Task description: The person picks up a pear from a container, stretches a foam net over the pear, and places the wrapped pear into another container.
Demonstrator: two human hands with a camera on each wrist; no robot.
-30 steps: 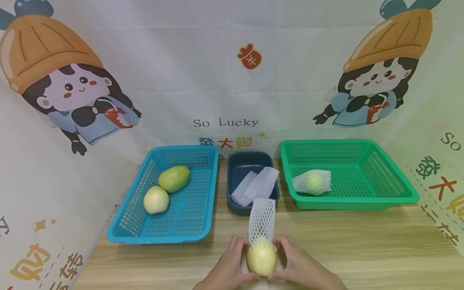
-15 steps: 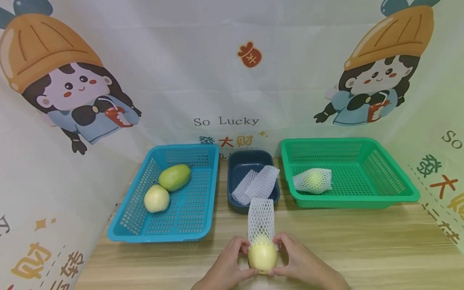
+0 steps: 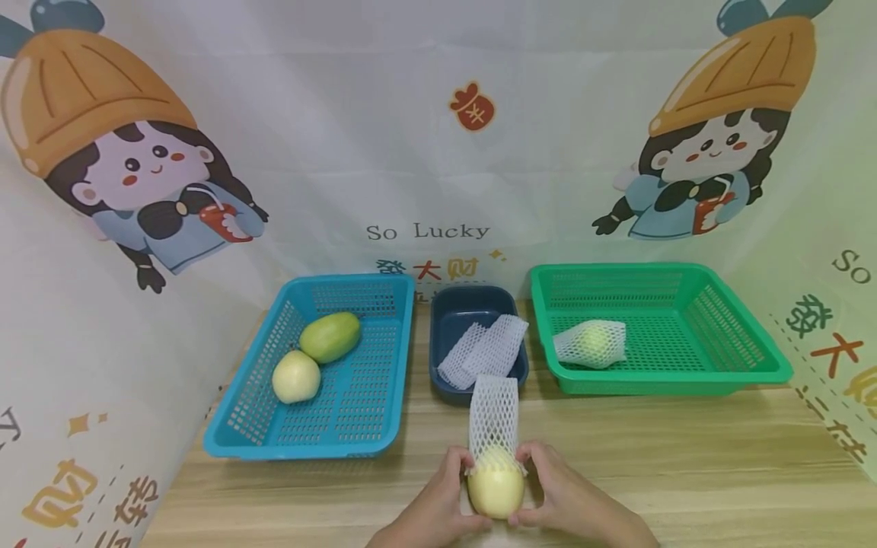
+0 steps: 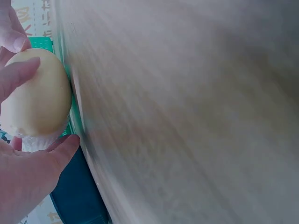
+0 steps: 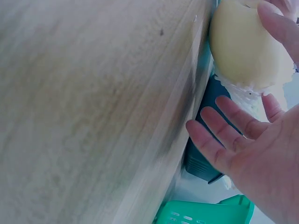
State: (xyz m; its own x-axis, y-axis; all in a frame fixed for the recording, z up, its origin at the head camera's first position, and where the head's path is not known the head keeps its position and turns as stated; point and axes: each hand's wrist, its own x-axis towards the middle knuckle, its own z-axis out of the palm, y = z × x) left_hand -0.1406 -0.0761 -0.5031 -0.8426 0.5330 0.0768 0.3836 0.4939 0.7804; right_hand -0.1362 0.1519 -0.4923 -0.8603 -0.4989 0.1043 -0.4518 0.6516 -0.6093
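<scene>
**Fruit (image 3: 495,493) lay midway, net sleeve (image 3: 494,411) pointing away**

In the head view, the left hand (image 3: 438,498) and right hand (image 3: 565,495) gripped the fruit from either side, neither clearly nearer. The sleeve covered only its far part, its long axis running away from the person toward the dark blue bin (image 3: 459,320).

The left wrist view showed a thumb (image 4: 18,77) against bare fruit.

In the right wrist view, three fingers (image 5: 222,126) spread clear of it.

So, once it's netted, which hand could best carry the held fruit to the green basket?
Likely the right hand: it holds the fruit from the right, nearer the green basket; the left hand is farther.
</scene>
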